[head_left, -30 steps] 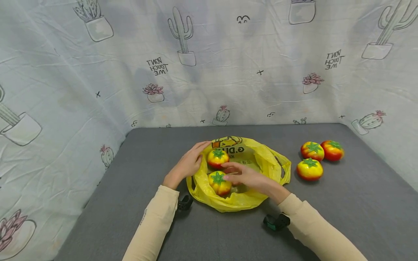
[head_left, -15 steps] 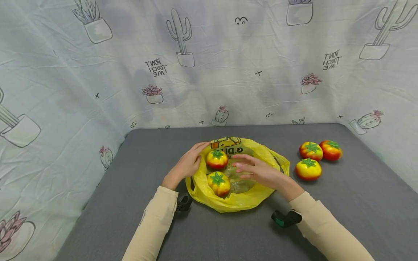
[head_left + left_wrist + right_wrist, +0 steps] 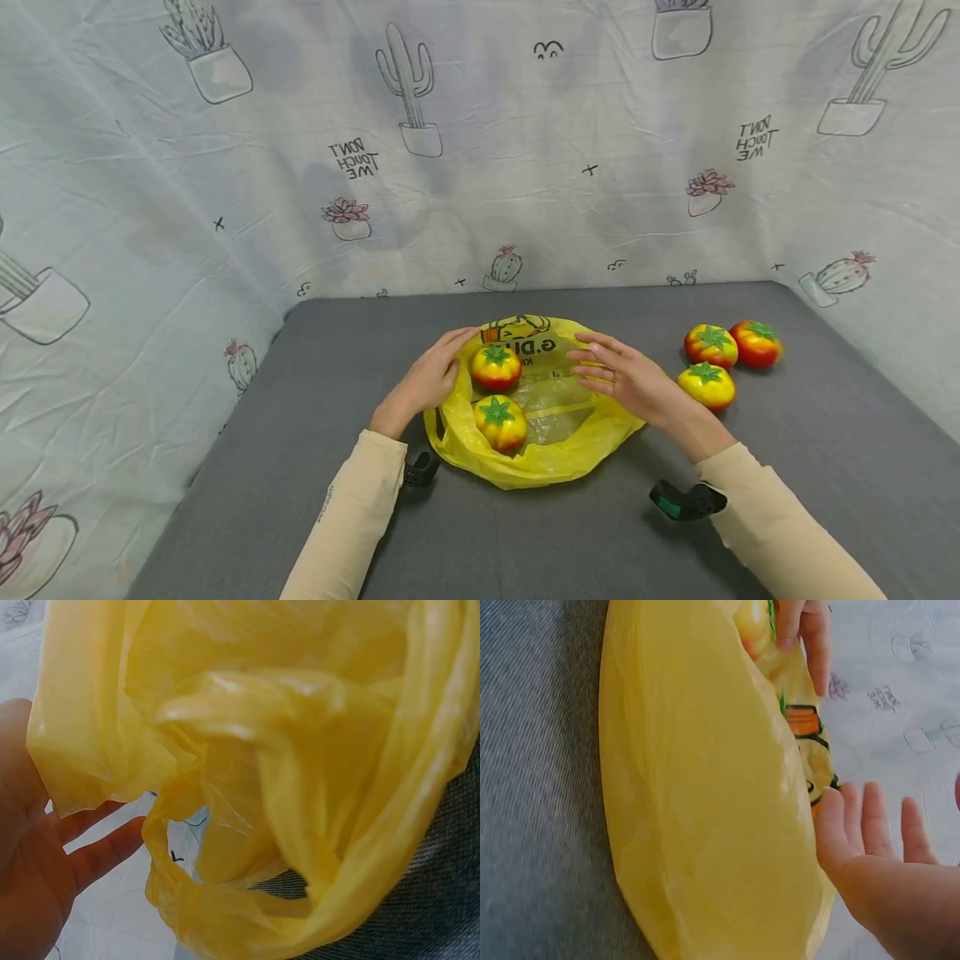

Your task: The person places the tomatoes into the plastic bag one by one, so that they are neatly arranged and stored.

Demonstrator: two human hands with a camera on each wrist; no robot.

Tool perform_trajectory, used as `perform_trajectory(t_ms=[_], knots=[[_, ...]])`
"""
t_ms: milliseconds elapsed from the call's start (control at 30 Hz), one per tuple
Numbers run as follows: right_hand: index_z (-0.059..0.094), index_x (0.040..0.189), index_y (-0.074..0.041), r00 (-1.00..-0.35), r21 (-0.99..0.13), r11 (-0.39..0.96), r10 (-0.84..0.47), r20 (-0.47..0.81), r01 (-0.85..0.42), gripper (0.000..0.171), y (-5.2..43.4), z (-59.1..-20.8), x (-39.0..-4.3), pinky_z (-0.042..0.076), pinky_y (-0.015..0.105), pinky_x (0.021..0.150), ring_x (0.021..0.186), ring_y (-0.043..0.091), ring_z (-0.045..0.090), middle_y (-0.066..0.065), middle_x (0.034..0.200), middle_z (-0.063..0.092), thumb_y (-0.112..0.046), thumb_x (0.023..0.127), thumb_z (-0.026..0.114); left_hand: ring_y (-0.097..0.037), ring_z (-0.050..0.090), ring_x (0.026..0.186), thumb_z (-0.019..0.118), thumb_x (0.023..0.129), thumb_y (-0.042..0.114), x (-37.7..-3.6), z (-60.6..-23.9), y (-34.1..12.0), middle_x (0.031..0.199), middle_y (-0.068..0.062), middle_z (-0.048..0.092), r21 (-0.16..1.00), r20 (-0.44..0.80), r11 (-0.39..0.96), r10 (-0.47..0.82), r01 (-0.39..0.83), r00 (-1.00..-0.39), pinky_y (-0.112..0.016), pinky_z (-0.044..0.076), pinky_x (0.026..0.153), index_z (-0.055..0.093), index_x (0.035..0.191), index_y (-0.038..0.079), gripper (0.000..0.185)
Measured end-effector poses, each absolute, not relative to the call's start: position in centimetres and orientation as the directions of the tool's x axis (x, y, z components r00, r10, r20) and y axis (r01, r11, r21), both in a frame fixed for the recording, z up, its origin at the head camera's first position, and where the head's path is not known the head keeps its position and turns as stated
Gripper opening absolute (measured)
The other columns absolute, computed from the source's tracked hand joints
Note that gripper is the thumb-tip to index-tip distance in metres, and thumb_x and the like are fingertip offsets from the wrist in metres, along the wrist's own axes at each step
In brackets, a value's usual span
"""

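Hands flank a yellow bag (image 3: 551,454) mid-table: left hand (image 3: 427,380) rests on its left rim, right hand (image 3: 633,382) hovers flat-fingered over its right rim, holding nothing.

head camera looks forward and down across the table; both wrist cameras sit close against the shared yellow plastic bag (image 3: 570,450).
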State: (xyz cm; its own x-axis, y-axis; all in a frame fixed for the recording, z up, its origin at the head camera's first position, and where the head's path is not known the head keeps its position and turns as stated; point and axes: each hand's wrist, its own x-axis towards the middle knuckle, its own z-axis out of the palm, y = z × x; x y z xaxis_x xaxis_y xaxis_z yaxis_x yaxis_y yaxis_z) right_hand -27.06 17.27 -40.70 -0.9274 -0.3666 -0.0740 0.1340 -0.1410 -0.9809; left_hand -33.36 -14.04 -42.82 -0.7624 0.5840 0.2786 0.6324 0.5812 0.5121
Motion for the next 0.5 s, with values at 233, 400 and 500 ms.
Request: perform_trajectory(t_ms=[233, 400, 500], knots=[[0.039, 0.138, -0.009, -0.947, -0.949, -0.299, -0.320, -0.001, 0.102, 0.039, 19.2, -40.7, -26.8, 0.042, 0.030, 0.095, 0.112, 0.020, 0.052, 0.008, 0.128, 0.048, -0.029, 0.104, 0.039, -0.030, 0.042, 0.128, 0.044, 0.094, -0.009, -33.5, -43.1, -14.1, 0.146, -0.015, 0.036, 0.515, 0.287, 0.576, 0.582, 0.635, -0.761, -0.042, 0.042, 0.089, 0.037, 0.147, 0.005, 0.055], [0.053, 0.125, -0.019, -0.941, -0.913, -0.396, -0.336, 0.046, 0.096, 0.028, 20.8, -40.6, -26.4, 0.041, 0.030, 0.097, 0.113, 0.019, 0.053, 0.005, 0.126, 0.052, -0.027, 0.105, 0.035, -0.030, 0.041, 0.128, 0.044, 0.094, -0.010, -33.5, -43.0, -14.1, 0.146, -0.015, 0.037, 0.517, 0.285, 0.577, 0.580, 0.632, -0.763, -0.044, 0.041, 0.093, 0.037, 0.147, 0.004, 0.055], [0.053, 0.127, -0.017, -0.934, -0.885, -0.456, -0.349, 0.080, 0.095, 0.031, 21.8, -40.6, -26.2, 0.041, 0.030, 0.098, 0.114, 0.019, 0.053, 0.004, 0.125, 0.055, -0.025, 0.105, 0.033, -0.030, 0.041, 0.129, 0.044, 0.094, -0.010, -33.5, -43.0, -14.0, 0.146, -0.015, 0.037, 0.518, 0.288, 0.573, 0.582, 0.635, -0.760, -0.045, 0.040, 0.095, 0.037, 0.146, 0.004, 0.055]])
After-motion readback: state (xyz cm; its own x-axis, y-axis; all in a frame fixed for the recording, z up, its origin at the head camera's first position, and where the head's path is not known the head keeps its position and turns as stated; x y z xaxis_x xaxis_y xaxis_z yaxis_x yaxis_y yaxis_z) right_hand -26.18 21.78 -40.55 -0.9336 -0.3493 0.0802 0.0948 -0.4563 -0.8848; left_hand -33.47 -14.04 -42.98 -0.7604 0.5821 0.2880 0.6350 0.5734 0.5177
